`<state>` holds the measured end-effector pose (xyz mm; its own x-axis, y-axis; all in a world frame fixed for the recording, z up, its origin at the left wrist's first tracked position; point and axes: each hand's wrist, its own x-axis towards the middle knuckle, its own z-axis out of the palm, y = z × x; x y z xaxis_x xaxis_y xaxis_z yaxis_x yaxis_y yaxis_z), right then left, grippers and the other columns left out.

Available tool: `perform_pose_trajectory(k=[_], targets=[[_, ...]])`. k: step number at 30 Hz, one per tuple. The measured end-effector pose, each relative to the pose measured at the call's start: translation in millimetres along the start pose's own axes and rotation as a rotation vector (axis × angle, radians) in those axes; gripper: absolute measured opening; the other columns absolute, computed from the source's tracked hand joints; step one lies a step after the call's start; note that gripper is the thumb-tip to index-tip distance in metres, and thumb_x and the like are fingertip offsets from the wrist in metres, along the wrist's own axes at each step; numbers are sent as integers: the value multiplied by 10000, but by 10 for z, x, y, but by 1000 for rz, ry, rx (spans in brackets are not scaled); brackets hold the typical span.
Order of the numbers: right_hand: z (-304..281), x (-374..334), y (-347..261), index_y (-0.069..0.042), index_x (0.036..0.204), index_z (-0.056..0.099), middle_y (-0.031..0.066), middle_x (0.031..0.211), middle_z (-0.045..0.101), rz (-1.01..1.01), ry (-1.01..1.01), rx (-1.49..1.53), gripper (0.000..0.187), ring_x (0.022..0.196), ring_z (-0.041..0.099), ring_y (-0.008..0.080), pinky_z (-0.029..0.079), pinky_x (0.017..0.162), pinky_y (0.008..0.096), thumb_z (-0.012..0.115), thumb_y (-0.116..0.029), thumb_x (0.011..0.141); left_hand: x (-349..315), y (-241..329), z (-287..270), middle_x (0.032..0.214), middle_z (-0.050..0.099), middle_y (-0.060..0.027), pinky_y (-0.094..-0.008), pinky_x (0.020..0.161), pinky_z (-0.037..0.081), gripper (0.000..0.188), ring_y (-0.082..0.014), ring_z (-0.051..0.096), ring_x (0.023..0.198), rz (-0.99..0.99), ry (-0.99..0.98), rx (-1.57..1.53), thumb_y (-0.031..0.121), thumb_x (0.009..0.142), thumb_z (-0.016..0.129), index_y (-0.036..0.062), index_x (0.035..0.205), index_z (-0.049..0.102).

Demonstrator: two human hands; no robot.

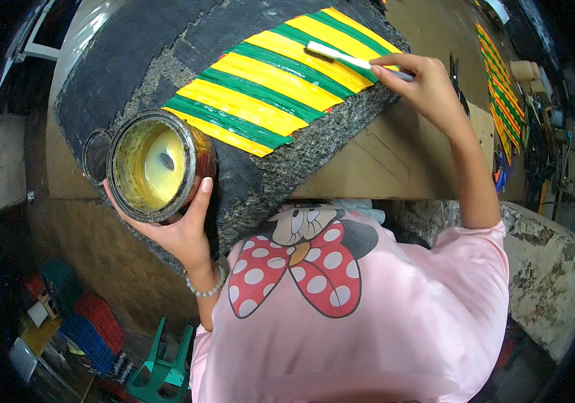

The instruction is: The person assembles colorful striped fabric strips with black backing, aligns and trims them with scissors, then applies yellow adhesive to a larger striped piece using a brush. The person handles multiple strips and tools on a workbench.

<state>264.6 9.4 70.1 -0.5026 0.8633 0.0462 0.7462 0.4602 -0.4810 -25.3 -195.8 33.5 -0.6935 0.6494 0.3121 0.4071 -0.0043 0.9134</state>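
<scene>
My right hand (pixel 423 82) pinches the handle of a small toothbrush-like brush (pixel 346 56) with a white handle and dark bristles. Its bristle head is over the upper part of a yellow-and-green striped panel (pixel 260 87), whose surface looks wet and glossy in places. With fingers and thumb spread around its side, my left hand (pixel 183 240) grips a round, stained can (pixel 204 151). Pale yellowish liquid shows inside the can, which tilts toward me. Beneath the panel lies a dark, rough-edged mat (pixel 328 144).
The mat rests on a brown tabletop (pixel 368 164). Another orange, green and yellow striped piece (pixel 499 87) lies at the far right, near rolls of tape (pixel 524 70) and scissors (pixel 459 80). A green plastic chair (pixel 163 366) stands at lower left.
</scene>
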Motion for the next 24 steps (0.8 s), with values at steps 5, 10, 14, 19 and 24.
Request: perform_pose_trajectory(k=[5, 10, 14, 19, 24], targets=[[-239, -360, 96, -18, 973, 707, 77, 742, 665, 95, -21, -31, 249, 653, 572, 86, 451, 614, 244, 677, -230, 846, -12, 59, 76, 1456, 250, -191, -468, 1147, 190, 1168, -313, 272, 1356, 21, -36, -14, 58, 569, 873, 13, 1464, 124], [-376, -562, 184, -21, 963, 709, 59, 702, 640, 128, -27, -28, 233, 606, 525, 82, 418, 562, 244, 680, -219, 844, -29, 99, 121, 1459, 258, -188, -454, 1154, 161, 1188, -308, 274, 1359, 67, -51, 11, 94, 548, 889, 10, 1462, 135], [-575, -689, 177, -39, 945, 713, 119, 794, 693, 200, -66, -34, 244, 700, 652, 174, 495, 670, 296, 675, -256, 843, -31, 120, 146, 1454, 276, -185, -451, 1154, 162, 1186, -306, 288, 1352, 93, -56, 27, 85, 538, 891, 9, 1460, 150], [-649, -776, 188, -28, 994, 715, -20, 703, 629, 273, 81, 119, 208, 603, 495, 39, 381, 532, 201, 678, -186, 865, -27, 133, 182, 1443, 302, -184, -444, 1155, 162, 1181, -302, 308, 1343, 78, -70, 2, 66, 532, 888, 10, 1460, 158], [-477, -787, 259, -18, 974, 717, 24, 779, 691, 191, 178, 94, 203, 700, 601, 59, 472, 647, 208, 685, -183, 861, -22, 143, 174, 1445, 297, -184, -445, 1155, 166, 1171, -300, 305, 1344, 110, -73, 61, 47, 537, 880, 12, 1459, 160]])
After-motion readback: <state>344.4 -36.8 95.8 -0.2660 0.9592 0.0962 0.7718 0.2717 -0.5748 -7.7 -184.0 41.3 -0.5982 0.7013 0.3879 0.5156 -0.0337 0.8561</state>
